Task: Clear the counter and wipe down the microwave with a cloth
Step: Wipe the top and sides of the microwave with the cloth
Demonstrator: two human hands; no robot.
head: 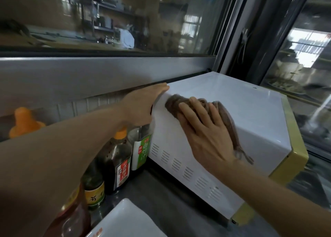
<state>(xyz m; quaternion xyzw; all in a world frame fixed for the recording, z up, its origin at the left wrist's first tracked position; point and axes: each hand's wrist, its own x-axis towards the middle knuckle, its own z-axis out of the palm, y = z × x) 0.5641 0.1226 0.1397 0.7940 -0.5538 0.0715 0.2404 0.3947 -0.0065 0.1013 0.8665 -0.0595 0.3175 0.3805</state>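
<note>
A white microwave (232, 100) with a yellow front edge stands on the dark counter (161, 201), in a corner under windows. A brownish cloth (224, 116) lies over its top left edge. My right hand (204, 131) presses flat on the cloth with straight fingers, at the edge where top and vented side meet. My left hand (143, 106) rests against the microwave's back left corner, fingers extended along the rear edge. Its fingertips are partly hidden behind the casing.
Several sauce bottles stand left of the microwave: a green-label bottle (141, 152), a dark bottle with orange cap (118, 163), a small yellow-label bottle (95, 192) and an amber bottle (71, 217). A white plate (125, 218) sits at the near edge. An orange-capped bottle (25, 122) stands at far left.
</note>
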